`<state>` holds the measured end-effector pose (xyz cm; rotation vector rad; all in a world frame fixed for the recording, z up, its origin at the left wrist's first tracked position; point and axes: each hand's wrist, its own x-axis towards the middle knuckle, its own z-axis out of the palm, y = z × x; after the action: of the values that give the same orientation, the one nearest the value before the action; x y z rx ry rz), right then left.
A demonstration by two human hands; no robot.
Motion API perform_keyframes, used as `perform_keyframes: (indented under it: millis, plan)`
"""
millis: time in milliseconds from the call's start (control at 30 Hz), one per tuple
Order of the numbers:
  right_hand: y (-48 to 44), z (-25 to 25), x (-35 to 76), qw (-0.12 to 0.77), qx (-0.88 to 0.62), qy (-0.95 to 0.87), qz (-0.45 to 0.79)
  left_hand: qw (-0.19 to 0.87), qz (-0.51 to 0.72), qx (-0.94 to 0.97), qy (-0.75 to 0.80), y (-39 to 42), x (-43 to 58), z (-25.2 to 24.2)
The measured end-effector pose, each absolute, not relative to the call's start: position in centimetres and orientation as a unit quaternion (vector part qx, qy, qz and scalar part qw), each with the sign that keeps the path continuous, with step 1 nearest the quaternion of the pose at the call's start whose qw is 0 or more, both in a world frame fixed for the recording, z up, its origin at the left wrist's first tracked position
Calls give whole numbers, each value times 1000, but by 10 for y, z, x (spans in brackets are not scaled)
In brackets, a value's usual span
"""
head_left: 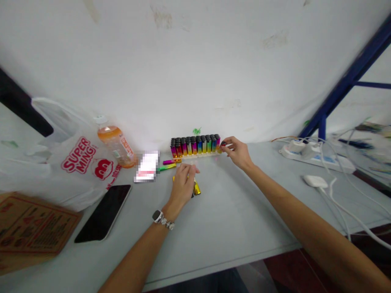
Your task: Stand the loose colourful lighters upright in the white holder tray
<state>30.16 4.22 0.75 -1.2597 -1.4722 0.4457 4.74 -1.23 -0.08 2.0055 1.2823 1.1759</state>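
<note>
A row of shiny multicoloured lighters (195,146) with black tops stands upright in a pale tray (205,155) against the wall. At the row's right end, my right hand (236,151) pinches a lighter (224,143), whose dark top shows at the fingertips. My left hand (183,185) is closed over gold lighters on the table in front of the row; one gold lighter (197,188) sticks out beside the fingers, which partly cover it. Left of that hand lie a pink lighter (172,161) and a green-yellow lighter (168,167).
To the left are a blurred-out card (147,166), a phone (104,213), an orange drink bottle (117,144), a white plastic bag (70,162) and a cardboard box (33,228). A power strip (317,156) and a white charger (315,181) with cables occupy the right.
</note>
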Motion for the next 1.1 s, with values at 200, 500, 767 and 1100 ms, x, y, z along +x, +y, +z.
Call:
perform_keyframes:
  millis: [200,500,767,1100]
  plan:
    - [59,10,305,492,-533,-665,178,232,419,738,476,-12,48,2]
    - [71,17,318,442,-506,-711,209,104,308,801,503,2,28,3]
    - [70,26,327,404,-517,-714,244,84,238,844,473,-11,50,-15]
    - [58,27,307,197,-667,-713,-90,53,248,839,481,-5,67,-14]
